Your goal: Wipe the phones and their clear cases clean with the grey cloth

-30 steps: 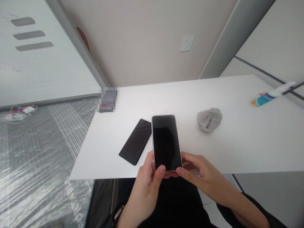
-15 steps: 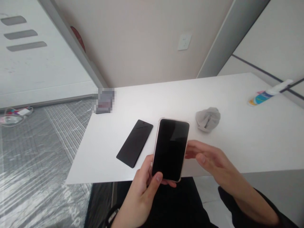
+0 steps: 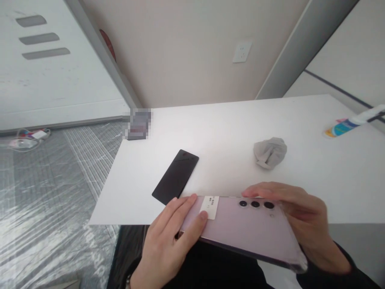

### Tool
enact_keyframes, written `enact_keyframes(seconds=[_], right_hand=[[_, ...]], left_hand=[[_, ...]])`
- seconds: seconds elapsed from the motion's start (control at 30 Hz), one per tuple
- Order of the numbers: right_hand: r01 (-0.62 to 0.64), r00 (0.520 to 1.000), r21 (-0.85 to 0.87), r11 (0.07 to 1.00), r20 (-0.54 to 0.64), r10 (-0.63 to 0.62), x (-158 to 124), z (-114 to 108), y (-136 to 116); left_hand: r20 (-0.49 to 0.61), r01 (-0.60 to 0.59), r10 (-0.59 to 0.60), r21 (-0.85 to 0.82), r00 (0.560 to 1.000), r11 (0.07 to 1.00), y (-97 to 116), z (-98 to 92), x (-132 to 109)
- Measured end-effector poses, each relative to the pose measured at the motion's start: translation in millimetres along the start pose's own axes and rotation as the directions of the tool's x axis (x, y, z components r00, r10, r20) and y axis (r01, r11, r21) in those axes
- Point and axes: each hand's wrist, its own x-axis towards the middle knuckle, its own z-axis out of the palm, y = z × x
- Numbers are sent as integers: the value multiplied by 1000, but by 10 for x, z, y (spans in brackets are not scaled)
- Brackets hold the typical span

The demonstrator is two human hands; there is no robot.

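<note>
I hold a lilac phone (image 3: 240, 228) in a clear case with both hands, back side up, lying crosswise over the near edge of the white table (image 3: 228, 132). Three camera lenses and a small white sticker show on its back. My left hand (image 3: 168, 241) grips its left end, thumb on the back near the sticker. My right hand (image 3: 303, 216) wraps round its right end, fingers over the top edge. A second black phone (image 3: 176, 176) lies screen up on the table, just beyond my left hand.
A crumpled grey cloth (image 3: 270, 152) sits on the table to the right of centre. A white bottle with a blue label (image 3: 349, 124) lies at the far right edge. A blurred small object (image 3: 137, 124) rests at the table's far left corner. Plastic sheeting covers the floor at left.
The phone I hold has been flipped from screen up to back up and turned from lengthwise to crosswise. My right hand, free of it half a second ago, now grips its right end.
</note>
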Motion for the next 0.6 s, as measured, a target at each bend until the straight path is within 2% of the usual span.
enact_keyframes(seconds=[0.07, 0.13, 0.23, 0.33, 0.4, 0.47, 0.6], right_hand=[[34, 999, 19, 999, 37, -35, -1, 16, -6], [11, 1000, 26, 1000, -1, -11, 0, 44, 13], [-133, 977, -14, 991, -172, 129, 3, 64, 119], [-319, 925, -44, 947, -232, 301, 45, 43, 286], [-422, 893, -56, 905, -200, 404, 107, 25, 382], [-505, 860, -91, 859, -138, 491, 189, 17, 440], [-576, 811, -236, 783, -42, 584, 360, 15, 476]], left_hand=[[13, -8, 8, 8, 1000, 1000, -10, -10, 20], [23, -13, 14, -42, 1000, 999, -5, -28, 81], [70, 13, -4, -127, 998, 992, -56, -63, 166], [151, 150, -139, -59, 979, 987, -235, -76, 148], [196, 241, -249, 63, 949, 968, -374, -62, 97], [238, 272, -300, 144, 924, 952, -457, -34, 57], [276, 275, -302, 130, 913, 952, -356, 28, 63]])
